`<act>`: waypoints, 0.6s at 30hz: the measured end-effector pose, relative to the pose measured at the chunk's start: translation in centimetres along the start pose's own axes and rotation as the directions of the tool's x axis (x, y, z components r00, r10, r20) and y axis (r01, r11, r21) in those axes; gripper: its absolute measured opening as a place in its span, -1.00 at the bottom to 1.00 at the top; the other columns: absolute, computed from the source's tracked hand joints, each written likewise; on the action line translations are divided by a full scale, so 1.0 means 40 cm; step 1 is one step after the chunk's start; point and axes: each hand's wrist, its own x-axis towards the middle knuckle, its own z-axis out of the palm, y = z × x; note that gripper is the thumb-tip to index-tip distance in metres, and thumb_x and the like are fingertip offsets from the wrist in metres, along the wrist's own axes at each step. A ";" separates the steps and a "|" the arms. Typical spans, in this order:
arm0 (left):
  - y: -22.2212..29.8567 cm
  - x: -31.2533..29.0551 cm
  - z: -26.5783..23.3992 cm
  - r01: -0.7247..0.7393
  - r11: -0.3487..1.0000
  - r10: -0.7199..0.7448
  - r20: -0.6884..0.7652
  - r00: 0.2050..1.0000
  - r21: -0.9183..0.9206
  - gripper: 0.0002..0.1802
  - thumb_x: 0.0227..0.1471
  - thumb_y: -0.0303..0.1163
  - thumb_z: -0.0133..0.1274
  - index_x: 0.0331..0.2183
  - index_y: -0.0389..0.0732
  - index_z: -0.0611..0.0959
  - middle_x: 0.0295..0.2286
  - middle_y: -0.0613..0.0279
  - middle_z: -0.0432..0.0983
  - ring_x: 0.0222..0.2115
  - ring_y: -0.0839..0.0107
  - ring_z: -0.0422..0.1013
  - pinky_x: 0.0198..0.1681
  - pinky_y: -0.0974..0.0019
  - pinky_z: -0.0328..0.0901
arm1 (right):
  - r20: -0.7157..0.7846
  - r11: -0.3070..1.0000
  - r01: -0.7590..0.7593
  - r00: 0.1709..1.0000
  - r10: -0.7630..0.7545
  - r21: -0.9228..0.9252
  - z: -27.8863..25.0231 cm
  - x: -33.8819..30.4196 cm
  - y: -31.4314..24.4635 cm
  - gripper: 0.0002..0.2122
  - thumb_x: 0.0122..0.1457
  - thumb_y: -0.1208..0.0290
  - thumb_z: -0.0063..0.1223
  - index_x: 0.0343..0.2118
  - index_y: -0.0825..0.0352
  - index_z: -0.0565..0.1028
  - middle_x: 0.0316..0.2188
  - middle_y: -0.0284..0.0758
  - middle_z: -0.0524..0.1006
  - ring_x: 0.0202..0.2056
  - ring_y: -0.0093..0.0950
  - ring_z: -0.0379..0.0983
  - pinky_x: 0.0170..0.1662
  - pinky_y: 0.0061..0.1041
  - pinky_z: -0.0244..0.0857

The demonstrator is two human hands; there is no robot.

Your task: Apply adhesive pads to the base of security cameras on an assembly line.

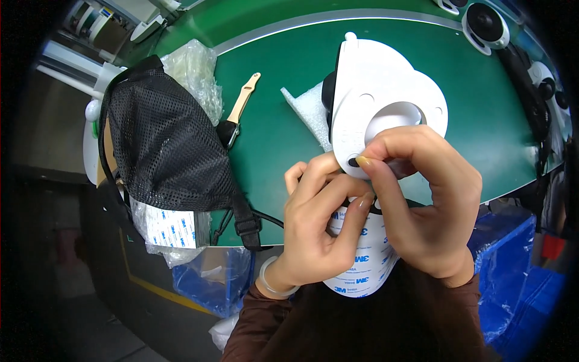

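Observation:
A white plastic housing (383,72) with a large round opening and several shallow round recesses stands tilted on the table. My right hand (437,187) is closed, thumb and forefinger pinched at a small black round pad (353,162) in the housing's lowest recess. My left hand (322,229) has curled fingers; thumb and forefinger pinch the upper edge of a white backing sheet with blue print (362,265), where black pieces show. Its other fingers reach up to the housing's lower edge. The sheet hangs below, between my two hands, partly hidden by them.
On the green table (271,145) lie a black mesh bag (163,133), a brush with a light handle (243,99), clear plastic wrap (196,72) and white foam (310,111). A printed stack (172,228) sits at the left edge. Camera-like devices (486,25) stand far right; blue bins (503,241) below.

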 end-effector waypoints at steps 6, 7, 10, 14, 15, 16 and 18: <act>0.005 -0.002 -0.005 0.011 1.000 -0.011 0.018 1.000 0.012 -0.86 -0.30 -0.60 0.02 -0.52 -0.23 0.53 -0.38 0.19 0.40 -0.44 0.37 0.31 -0.28 0.33 -0.02 | -0.023 0.999 0.012 1.000 -0.013 -0.032 0.009 -0.003 -0.003 -0.89 -0.13 0.73 0.06 -0.51 0.43 0.43 -0.55 -0.35 0.44 -0.56 -0.65 0.33 -0.47 -0.72 0.22; 0.005 -0.002 -0.006 0.012 1.000 -0.012 0.017 1.000 0.013 -0.86 -0.30 -0.60 0.02 -0.52 -0.23 0.53 -0.38 0.19 0.40 -0.44 0.37 0.31 -0.28 0.33 -0.02 | -0.022 0.999 0.012 1.000 -0.013 -0.030 0.008 -0.003 -0.003 -0.89 -0.13 0.73 0.06 -0.51 0.43 0.43 -0.55 -0.35 0.44 -0.56 -0.65 0.33 -0.47 -0.72 0.22; 0.006 -0.005 -0.011 0.026 1.000 -0.026 0.015 1.000 0.005 -0.86 -0.31 -0.60 0.03 -0.52 -0.24 0.54 -0.39 0.18 0.40 -0.43 0.36 0.32 -0.24 0.32 0.00 | -0.012 0.997 0.032 0.999 -0.033 -0.072 0.010 -0.002 0.000 -0.89 -0.14 0.73 0.08 -0.53 0.43 0.42 -0.56 -0.34 0.44 -0.56 -0.65 0.34 -0.47 -0.72 0.24; 0.038 -0.023 -0.019 0.087 0.992 -0.089 0.018 0.996 0.091 -0.86 -0.34 -0.61 0.04 -0.55 -0.23 0.57 -0.23 -0.07 0.37 -0.47 0.34 0.33 -0.11 0.31 0.02 | -0.208 0.991 -0.012 0.977 0.040 0.135 0.015 0.001 0.004 -0.85 -0.13 0.77 0.05 -0.47 0.43 0.40 -0.53 -0.30 0.46 -0.51 -0.61 0.42 -0.44 -0.72 0.27; 0.046 -0.034 -0.027 0.087 0.978 -0.085 -0.020 0.996 0.192 -0.88 -0.37 -0.60 0.05 -0.58 -0.23 0.56 -0.17 -0.16 0.33 -0.53 0.39 0.32 -0.13 0.33 0.03 | -0.200 0.995 0.009 0.980 0.011 0.103 -0.001 -0.012 0.002 -0.85 -0.09 0.77 -0.01 -0.43 0.43 0.39 -0.50 -0.26 0.47 -0.44 -0.56 0.45 -0.38 -0.67 0.30; 0.042 -0.047 -0.037 0.081 0.982 -0.074 -0.044 0.996 0.172 -0.89 -0.38 -0.60 0.06 -0.59 -0.24 0.56 -0.18 -0.13 0.34 -0.55 0.42 0.30 -0.13 0.33 0.02 | -0.126 0.997 0.010 0.992 0.001 0.081 -0.025 -0.030 -0.003 -0.87 -0.10 0.74 0.00 -0.43 0.45 0.41 -0.48 -0.23 0.49 -0.41 -0.52 0.46 -0.35 -0.62 0.30; 0.045 -0.061 -0.051 0.064 0.992 -0.061 -0.037 0.997 0.105 -0.88 -0.39 -0.59 0.05 -0.59 -0.25 0.56 -0.26 -0.04 0.39 -0.59 0.48 0.26 -0.18 0.33 0.02 | 0.138 0.998 -0.019 0.990 0.011 0.058 -0.091 -0.038 -0.009 -0.84 -0.16 0.64 0.06 -0.43 0.47 0.47 -0.44 -0.16 0.52 -0.39 -0.41 0.47 -0.27 -0.53 0.30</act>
